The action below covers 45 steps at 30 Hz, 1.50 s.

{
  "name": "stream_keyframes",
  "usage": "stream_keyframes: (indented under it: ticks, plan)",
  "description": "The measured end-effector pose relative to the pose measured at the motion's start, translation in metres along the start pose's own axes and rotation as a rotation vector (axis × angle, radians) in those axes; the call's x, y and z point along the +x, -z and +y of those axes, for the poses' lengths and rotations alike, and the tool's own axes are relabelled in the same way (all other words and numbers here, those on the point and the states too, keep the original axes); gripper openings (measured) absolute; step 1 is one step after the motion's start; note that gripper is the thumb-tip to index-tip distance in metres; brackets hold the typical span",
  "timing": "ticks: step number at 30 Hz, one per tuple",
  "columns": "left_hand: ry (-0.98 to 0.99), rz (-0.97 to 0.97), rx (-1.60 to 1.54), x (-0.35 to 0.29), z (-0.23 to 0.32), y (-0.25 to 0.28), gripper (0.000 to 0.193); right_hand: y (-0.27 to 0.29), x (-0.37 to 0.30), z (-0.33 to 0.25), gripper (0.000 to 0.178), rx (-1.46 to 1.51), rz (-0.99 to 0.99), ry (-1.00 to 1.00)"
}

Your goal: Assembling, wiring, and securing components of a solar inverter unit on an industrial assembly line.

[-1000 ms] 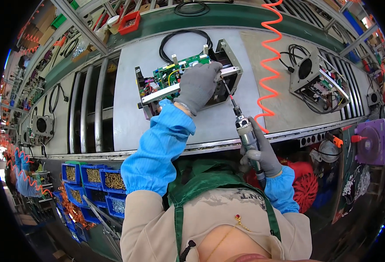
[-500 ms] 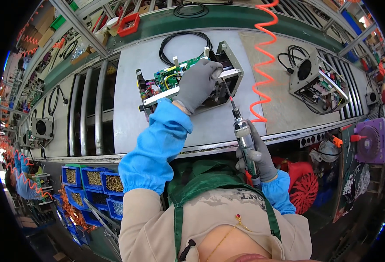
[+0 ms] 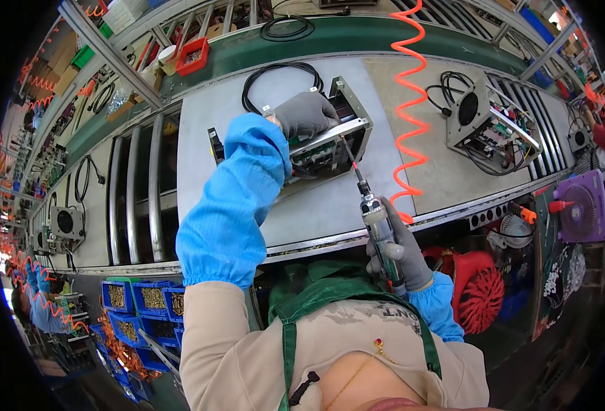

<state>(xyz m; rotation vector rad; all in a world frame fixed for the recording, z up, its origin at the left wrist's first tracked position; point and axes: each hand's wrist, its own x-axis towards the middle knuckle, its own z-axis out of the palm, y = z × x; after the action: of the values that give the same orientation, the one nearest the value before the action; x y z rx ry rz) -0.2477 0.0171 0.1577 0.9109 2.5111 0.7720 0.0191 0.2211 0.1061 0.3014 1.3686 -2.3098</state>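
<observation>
A metal chassis (image 3: 354,103) with a green circuit board (image 3: 326,152) inside lies on the pale work board (image 3: 206,103). My grey-gloved left hand (image 3: 308,113) is closed over its near rail (image 3: 350,127), close to the right end. The blue sleeve (image 3: 237,185) covers much of the chassis's left part. In my gloved right hand (image 3: 408,252) is a silver power screwdriver (image 3: 379,222), fingers wrapped round its body. Its long bit slants up and left, and the tip is at the rail just below my left fingers; whether it touches a screw cannot be made out.
A black cable (image 3: 282,67) lies coiled behind the chassis. An orange spiral hose (image 3: 405,103) hangs to the right. Another fan-fitted chassis (image 3: 491,123) stands farther right. Blue bins (image 3: 153,298) of screws are at lower left, rollers (image 3: 157,185) at left, a red tray (image 3: 192,56) behind.
My left hand has moved forward over the rail, and its sleeve now hides more of the circuit board. The screwdriver stays in my right hand, its tip still at the rail. The view has shifted slightly.
</observation>
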Motion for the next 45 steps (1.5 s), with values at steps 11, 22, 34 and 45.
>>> stream_keyframes:
  ticks: [11,22,34,45]
  plan:
    - [-0.041,-0.100,-0.136,-0.010,-0.002,0.006,0.034,-0.016,-0.003,-0.003,0.112,0.013,0.046,0.034]
    - [0.009,0.182,0.299,-0.027,0.019,-0.035,0.033,-0.013,-0.006,0.003,0.104,0.192,-0.049,0.048]
    - [-0.041,0.234,0.265,-0.024,0.016,-0.038,0.031,-0.024,-0.009,-0.008,0.098,-0.046,0.058,0.026]
    - [-0.136,0.446,0.052,-0.032,0.013,-0.050,0.040,-0.025,-0.013,-0.011,0.103,-0.117,0.086,0.000]
